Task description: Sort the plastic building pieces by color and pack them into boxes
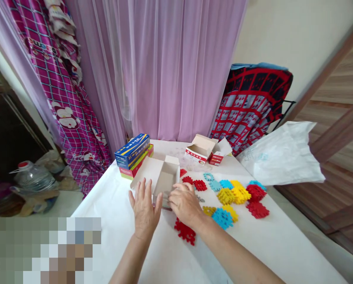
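Lying on its side near the middle of the white table [111,205], the open white box [164,177] ran its long axis away from the person, mouth toward them; its inside looked bare. The left hand [144,207] rested flat, fingers spread, holding nothing, just left of the mouth. The right hand [183,203] curled at the mouth; whether it gripped anything I could not tell. Coloured plastic tiles [235,195] lay to the right. A small red-and-white carton [200,149] stood open behind.
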Demonstrator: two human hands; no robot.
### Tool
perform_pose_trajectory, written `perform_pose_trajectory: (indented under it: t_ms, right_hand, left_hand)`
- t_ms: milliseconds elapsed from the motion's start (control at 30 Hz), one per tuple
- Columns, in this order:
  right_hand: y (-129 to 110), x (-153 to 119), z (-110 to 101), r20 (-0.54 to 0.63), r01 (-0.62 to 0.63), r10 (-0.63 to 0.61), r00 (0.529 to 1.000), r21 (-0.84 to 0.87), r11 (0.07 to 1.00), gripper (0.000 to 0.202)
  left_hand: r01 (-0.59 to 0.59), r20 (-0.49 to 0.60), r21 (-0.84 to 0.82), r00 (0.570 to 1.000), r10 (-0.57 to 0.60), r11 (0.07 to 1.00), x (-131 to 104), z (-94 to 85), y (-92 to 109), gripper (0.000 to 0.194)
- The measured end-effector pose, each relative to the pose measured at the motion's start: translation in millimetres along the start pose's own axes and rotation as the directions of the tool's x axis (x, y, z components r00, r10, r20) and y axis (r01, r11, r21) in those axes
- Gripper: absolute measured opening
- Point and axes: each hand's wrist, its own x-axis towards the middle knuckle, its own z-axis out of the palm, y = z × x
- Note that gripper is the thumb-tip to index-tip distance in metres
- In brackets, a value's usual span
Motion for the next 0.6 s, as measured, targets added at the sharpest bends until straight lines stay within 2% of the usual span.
perform_pose_trajectory:
  t_ms: [167, 233, 333, 467, 600]
  right_hand:
    - [-14.5, -18.8, 18.2, 0.009, 0.019, -0.019, 1.0, 0.079, 0.997, 0.018]
    - [-15.4, -22.1, 21.3, -0.021, -0.009, 0.011, 1.0, 0.098, 0.995, 0.016]
    - [-11.5, -27.0, 24.3, -0.09, -0.053, 0.064, 0.994, 0.112, 0.992, 0.012]
    - [0.1, -41.2, 27.3, -0.235, -0.037, 0.062, 0.97, 0.108, 0.993, 0.031]
    - [16.5, -72.5, 22.7, -0.435, -0.068, 0.13, 0.891, 0.156, 0.985, 0.03]
  left_hand:
    - [0.031, 0.134, 0.077, 0.99, -0.041, 0.997, -10.6, -17.8, -18.9, 0.047]
    - [-0.013, 0.186, 0.052, 0.982, 0.004, 0.999, -15.1, -19.2, -22.6, 0.051]
    - [-0.127, 0.277, -0.048, 0.951, 0.135, 0.991, -21.3, -16.3, -26.8, 0.059]
    - [-0.192, 0.269, -0.075, 0.941, 0.205, 0.978, -25.7, -10.1, -29.7, 0.039]
    - [-0.204, 0.234, -0.07, 0.948, 0.215, 0.976, -28.5, -6.7, -27.8, 0.025]
